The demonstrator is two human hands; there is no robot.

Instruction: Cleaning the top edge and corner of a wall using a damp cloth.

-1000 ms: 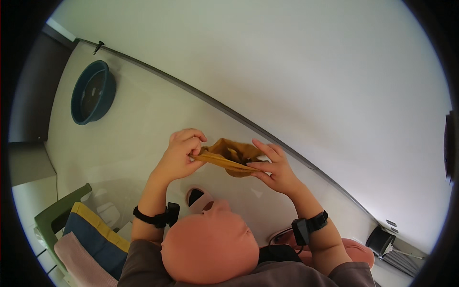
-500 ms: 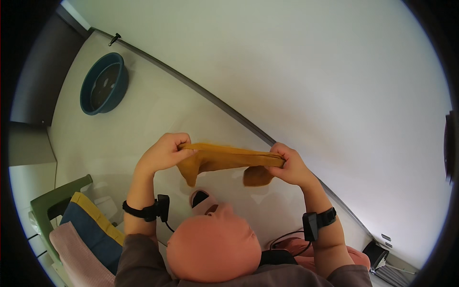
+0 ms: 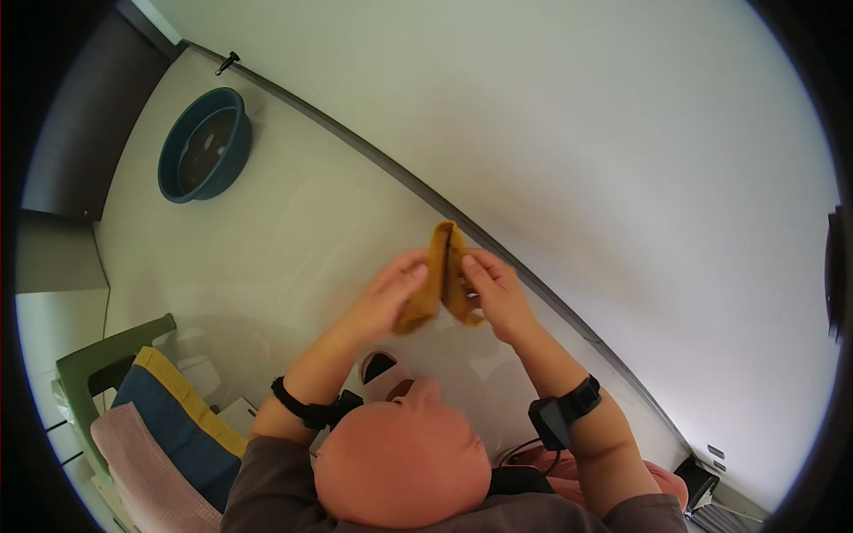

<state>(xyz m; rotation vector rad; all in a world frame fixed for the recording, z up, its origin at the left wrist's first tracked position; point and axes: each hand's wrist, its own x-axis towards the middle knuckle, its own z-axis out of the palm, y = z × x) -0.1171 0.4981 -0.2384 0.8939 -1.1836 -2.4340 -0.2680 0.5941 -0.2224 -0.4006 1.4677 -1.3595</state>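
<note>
A mustard-yellow cloth (image 3: pixel 433 289) hangs folded between my hands, its two halves draping down with a dark gap between them. My left hand (image 3: pixel 388 289) holds the left half, its fingers partly behind the fabric and slightly blurred. On the other side, my right hand (image 3: pixel 498 295) grips the right half, thumb in front and the other fingers partly hidden. The fold at the top stands above both hands.
A blue-green basin (image 3: pixel 236 158) with dark water stands on the pale floor at far left. A green stool (image 3: pixel 115 351) at near left bears a blue-and-yellow cloth (image 3: pixel 169 409) and a pink towel (image 3: pixel 147 462). The white wall (image 3: pixel 622 178) rises at right.
The cloth was stretched out sideways between my hands and now hangs folded. My hands have come close together, the left one moving right and the right one moving left.
</note>
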